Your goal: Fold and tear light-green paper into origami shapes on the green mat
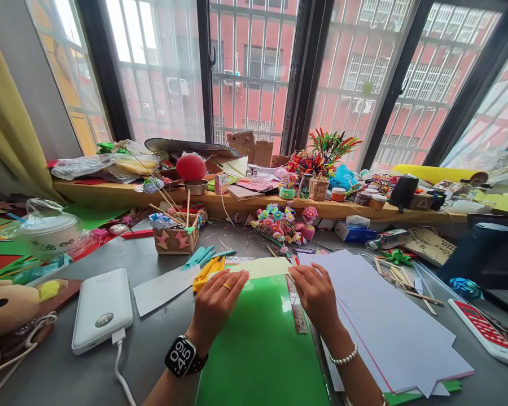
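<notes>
1. The pale yellow paper strip point(260, 267) lies flat on the grey table point(152, 361), across the far edge of the green sheet point(262, 344), directly in front of the person.
2. The left hand point(217, 301) rests palm down on the left end of the strip. Its fingers are stretched out and almost flat; they press on the paper and grip nothing.
3. The right hand point(315, 293) lies on the right end in the same way, with the fingers loosely curved and closed around nothing.
4. A ruler point(297, 307) lies along the right edge of the green sheet, under the right hand.
5. White sheets point(389, 327) lie just right of it, and a power bank point(103, 309) is to the left.
6. To do this step well, I think both hands should press evenly, so that the strip stays straight against the ruler and does not slide.
</notes>
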The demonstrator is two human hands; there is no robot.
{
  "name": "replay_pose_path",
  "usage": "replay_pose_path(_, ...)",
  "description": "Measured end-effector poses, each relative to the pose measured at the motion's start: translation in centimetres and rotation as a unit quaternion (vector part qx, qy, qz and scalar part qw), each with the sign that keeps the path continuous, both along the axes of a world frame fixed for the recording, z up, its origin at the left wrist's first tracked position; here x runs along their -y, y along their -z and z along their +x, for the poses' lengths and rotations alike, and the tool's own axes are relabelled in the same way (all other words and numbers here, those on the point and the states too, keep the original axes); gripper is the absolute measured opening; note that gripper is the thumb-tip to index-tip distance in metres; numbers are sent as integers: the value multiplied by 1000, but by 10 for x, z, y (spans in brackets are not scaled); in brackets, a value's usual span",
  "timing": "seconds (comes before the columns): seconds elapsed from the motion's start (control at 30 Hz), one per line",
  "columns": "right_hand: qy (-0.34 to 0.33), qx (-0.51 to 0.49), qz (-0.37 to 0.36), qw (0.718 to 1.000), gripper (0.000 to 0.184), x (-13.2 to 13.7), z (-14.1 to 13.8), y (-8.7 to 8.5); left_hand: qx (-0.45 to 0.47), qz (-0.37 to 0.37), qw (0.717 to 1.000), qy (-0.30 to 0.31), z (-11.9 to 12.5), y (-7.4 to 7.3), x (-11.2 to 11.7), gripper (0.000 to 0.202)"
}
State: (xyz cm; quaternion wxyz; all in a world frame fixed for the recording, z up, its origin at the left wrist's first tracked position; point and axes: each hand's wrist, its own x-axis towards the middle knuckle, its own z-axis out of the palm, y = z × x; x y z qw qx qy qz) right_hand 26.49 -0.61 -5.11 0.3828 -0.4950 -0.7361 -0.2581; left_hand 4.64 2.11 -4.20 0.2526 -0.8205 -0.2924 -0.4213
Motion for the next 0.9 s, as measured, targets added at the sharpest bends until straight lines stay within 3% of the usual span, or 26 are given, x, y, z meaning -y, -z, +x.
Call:
replay_pose_path(0.23,124,-62,30,990,23,-5,22,4,-12,53,998,-32,-4,0,-4,26)
replay_pose_path(0.3,93,-86,44,991,22,-3,18,1,-16,57,998,-37,-2,0,-3,24)
replay_pose_path(0.43,-54,-28,4,998,27,3,-8,0,-28,64,998,-7,7,4,1,23)
replay_pose_path(0.5,-90,-22,20,996,18,4,-21,5,-24,77,997,14,14,8,3,21)
replay_pose_path(0.7,-89,5,50,995,19,1,-30,18,-71,59,994,56,27,15,6,24)
replay_pose_path(0.9,-66,1,66,996,20,2,-25,13,-61,63,995,52,23,11,5,22)
